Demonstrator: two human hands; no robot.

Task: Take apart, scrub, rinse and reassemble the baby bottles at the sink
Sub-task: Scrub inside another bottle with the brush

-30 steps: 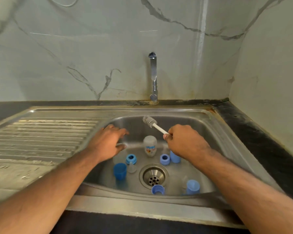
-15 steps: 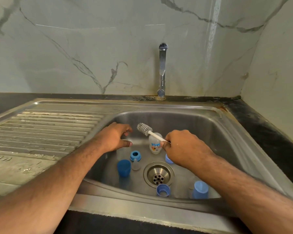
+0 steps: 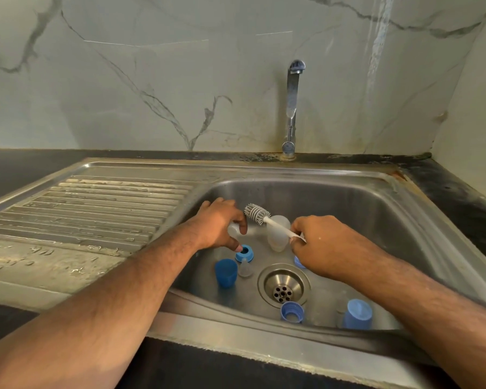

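Observation:
My right hand (image 3: 324,245) grips the white handle of a bottle brush (image 3: 257,214), its grey bristle head pointing left over the basin. My left hand (image 3: 220,227) curls round a clear bottle body (image 3: 233,229) at the basin's left side. A second clear bottle (image 3: 278,233) stands between my hands. On the basin floor lie a blue collar ring (image 3: 245,253), a clear teat (image 3: 245,268), a dark blue cap (image 3: 226,272), another blue ring (image 3: 292,312) and a light blue cap (image 3: 358,314). A blue piece (image 3: 298,261) peeks out under my right hand.
The steel sink (image 3: 376,209) has a drain strainer (image 3: 284,286) at the middle of its floor. A ribbed draining board (image 3: 96,209) lies to the left. The tap (image 3: 292,108) rises at the back wall, no water running. Dark counter surrounds the sink.
My left hand has dropped lower into the basin and closed round the clear bottle body. The brush in my right hand has stayed over the standing bottle.

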